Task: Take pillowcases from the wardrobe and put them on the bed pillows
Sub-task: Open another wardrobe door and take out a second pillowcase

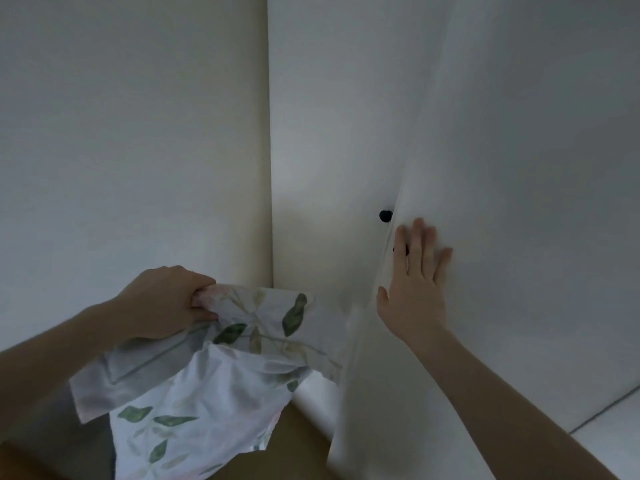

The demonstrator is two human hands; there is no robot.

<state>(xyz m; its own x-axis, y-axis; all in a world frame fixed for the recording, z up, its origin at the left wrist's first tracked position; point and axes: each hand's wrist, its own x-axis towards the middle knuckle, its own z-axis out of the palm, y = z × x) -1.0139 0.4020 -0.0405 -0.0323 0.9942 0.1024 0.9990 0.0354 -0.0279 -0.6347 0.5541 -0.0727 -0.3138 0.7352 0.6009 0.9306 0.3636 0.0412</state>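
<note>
head: left grip (166,303) around pillowcase (207,375)

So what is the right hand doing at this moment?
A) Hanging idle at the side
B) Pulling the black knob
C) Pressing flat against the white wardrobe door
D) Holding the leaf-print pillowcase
C: the right hand lies with straight fingers flat on the white wardrobe door, beside the black knob, while the left hand grips the leaf-print pillowcase.
</note>
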